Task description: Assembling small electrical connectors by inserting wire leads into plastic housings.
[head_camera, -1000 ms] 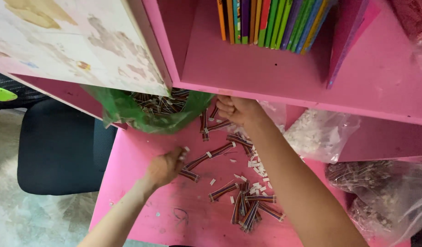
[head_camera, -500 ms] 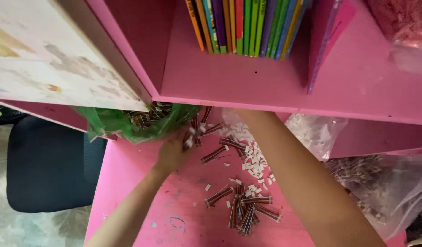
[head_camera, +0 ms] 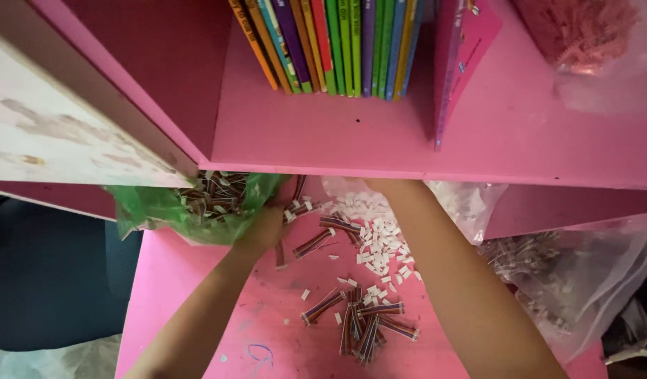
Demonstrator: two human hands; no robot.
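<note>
Head view, looking down on a pink desk [head_camera: 197, 302] with a pink shelf [head_camera: 337, 133] overhanging its far edge. My left hand [head_camera: 262, 228] reaches toward the far-left corner of the desk, at the mouth of a green plastic bag [head_camera: 151, 210] that lies there under the shelf. Its fingers are curled together around short multicoloured ribbon cables [head_camera: 292, 209], whose white-tipped ends stick out on the right side of the hand; one more strip hangs down just below it. The bag itself is filled with a tangle of the same cables. My right hand is hidden beneath the front edge of the shelf; only the right forearm [head_camera: 450, 281] shows, running from the near-right edge of the desk up to the far edge, so I cannot tell whether that hand is spread or closed.

Between the two forearms, loose cable pieces [head_camera: 316, 242] lie scattered at the desk's centre, beside a heap of small white connector housings [head_camera: 376, 238]. Nearer the front edge lies a bundle of finished cables [head_camera: 365, 326], roughly parallel, with a single one just left of it. Clear plastic bags [head_camera: 569, 267] rest along the right edge of the desk. Upright books [head_camera: 337, 42] stand on the shelf above, with a pink divider to their right. A dark chair [head_camera: 50, 281] stands off the left edge.
</note>
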